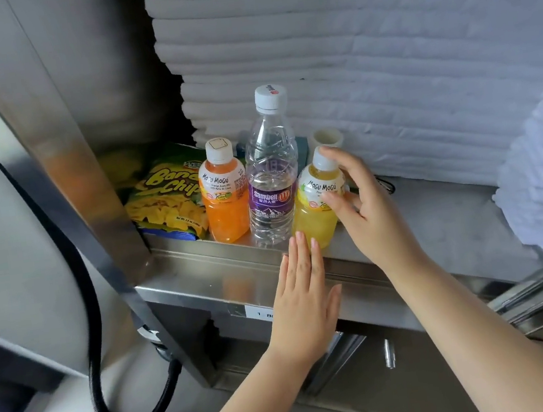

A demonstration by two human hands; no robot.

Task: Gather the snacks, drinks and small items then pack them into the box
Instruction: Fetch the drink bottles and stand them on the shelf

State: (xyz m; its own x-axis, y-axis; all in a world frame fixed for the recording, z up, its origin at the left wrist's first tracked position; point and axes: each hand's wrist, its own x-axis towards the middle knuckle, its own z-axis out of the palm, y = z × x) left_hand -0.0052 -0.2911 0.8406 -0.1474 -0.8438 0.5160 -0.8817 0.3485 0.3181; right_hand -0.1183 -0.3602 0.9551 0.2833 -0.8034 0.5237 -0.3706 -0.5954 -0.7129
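Head view: right hand (367, 207) grip grasping yellow bottle (313, 222) (thumb pressing front); left hand (304, 298) flat, released.

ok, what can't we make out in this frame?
Head view only:
- Box: not in frame.
- Dark item behind the water bottle: mostly hidden, unidentifiable.
- Black object: covered by the right hand, which holds the yellow bottle.
- Shelf label: text cut off by the left hand.
- Banana chips bag: right edge behind the orange bottle.
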